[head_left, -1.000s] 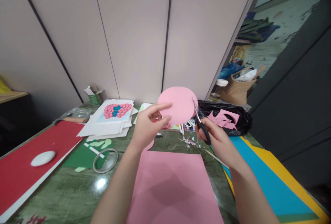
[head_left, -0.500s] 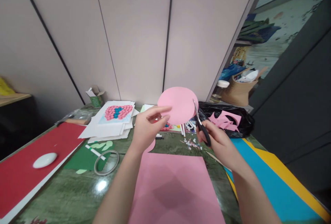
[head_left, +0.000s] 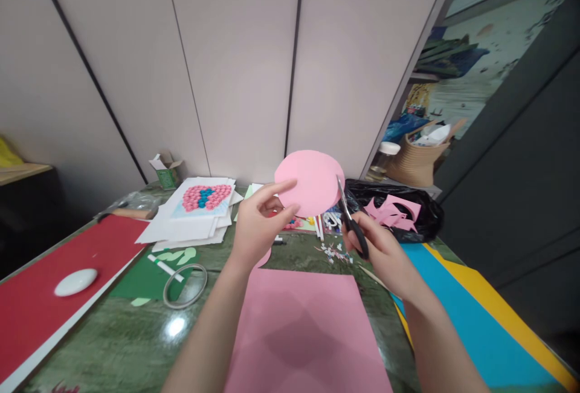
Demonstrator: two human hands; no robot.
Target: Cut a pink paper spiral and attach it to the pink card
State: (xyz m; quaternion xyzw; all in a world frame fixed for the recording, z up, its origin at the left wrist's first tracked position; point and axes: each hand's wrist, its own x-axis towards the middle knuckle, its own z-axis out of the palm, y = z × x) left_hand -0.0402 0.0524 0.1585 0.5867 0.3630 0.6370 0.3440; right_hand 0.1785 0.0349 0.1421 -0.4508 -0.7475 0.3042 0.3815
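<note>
A rounded piece of pink paper (head_left: 312,178) is held up above the table by my left hand (head_left: 260,220), its thumb and fingers gripping the paper's left side. My right hand (head_left: 380,248) is closed on the black handles of a pair of scissors (head_left: 348,214). The scissor blades point up and lie at the right edge of the pink paper. Below both hands, a large pink sheet (head_left: 303,326) lies on the table. Part of another rounded pink piece (head_left: 264,259) shows behind my left wrist.
Pink scraps (head_left: 393,213) lie on a black plastic bag (head_left: 430,211). Blue card (head_left: 457,314) is at the right; red card (head_left: 67,308), a roll of tape (head_left: 167,293), green paper (head_left: 136,278) and a papercraft picture (head_left: 207,198) are at the left. Small snippets (head_left: 334,253) lie mid-table.
The whole view has shifted very slightly. Both hands, the pink paper and the scissors keep nearly the same position, with the blades still at the paper's right edge.
</note>
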